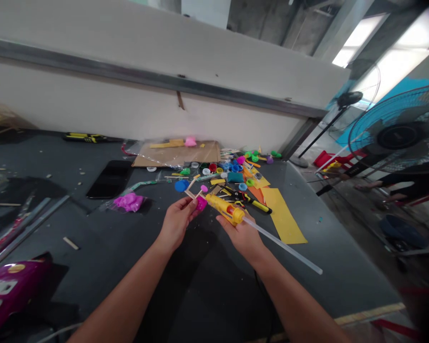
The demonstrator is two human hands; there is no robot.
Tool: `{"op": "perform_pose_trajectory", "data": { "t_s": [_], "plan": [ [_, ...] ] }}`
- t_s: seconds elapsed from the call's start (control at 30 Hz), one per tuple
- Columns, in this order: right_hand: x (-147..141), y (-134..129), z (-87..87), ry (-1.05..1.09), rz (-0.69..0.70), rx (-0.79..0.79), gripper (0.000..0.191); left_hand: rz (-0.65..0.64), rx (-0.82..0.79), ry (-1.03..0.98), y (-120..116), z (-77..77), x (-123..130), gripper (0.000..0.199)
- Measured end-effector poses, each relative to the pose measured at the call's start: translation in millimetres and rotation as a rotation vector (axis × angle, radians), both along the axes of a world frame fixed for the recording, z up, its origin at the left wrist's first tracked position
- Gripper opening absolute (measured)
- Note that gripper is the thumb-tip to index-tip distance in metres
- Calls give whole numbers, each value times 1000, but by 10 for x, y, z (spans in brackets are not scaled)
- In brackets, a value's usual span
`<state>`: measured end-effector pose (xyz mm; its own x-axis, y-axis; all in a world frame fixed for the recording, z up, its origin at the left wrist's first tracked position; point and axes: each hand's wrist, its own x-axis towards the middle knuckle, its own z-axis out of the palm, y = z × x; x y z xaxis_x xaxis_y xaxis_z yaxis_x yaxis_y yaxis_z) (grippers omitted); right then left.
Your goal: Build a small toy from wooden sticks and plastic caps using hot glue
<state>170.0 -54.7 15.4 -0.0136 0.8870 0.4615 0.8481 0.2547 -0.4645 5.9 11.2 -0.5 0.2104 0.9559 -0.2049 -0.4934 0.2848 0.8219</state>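
Note:
My left hand [177, 221] pinches a small craft piece made of wooden sticks [190, 191] and a bright pink part [201, 204]. A blue round piece [181, 185] shows by the upper end of the sticks. My right hand [243, 236] is wrapped round a yellow glue gun [224, 207], whose front end is close beside the pink part. Whether the tip touches it cannot be made out. A long translucent glue stick [284, 245] sticks out of the gun's back, toward the lower right.
Bottle caps [212, 167], pliers [257, 205] and yellow paper [286, 216] lie beyond my hands. Left are a black phone [109, 179], pink clay [129, 202] and a magenta tool [16, 290]. A fan [400, 136] and a person's arm [396, 190] are at right.

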Motion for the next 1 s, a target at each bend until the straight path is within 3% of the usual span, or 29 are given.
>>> {"op": "perform_pose_trajectory", "data": {
  "t_s": [1.0],
  "plan": [
    [-23,8,-20,-4,15,60,28,-7,-1,-15,-2,-4,2,20]
  ]
}}
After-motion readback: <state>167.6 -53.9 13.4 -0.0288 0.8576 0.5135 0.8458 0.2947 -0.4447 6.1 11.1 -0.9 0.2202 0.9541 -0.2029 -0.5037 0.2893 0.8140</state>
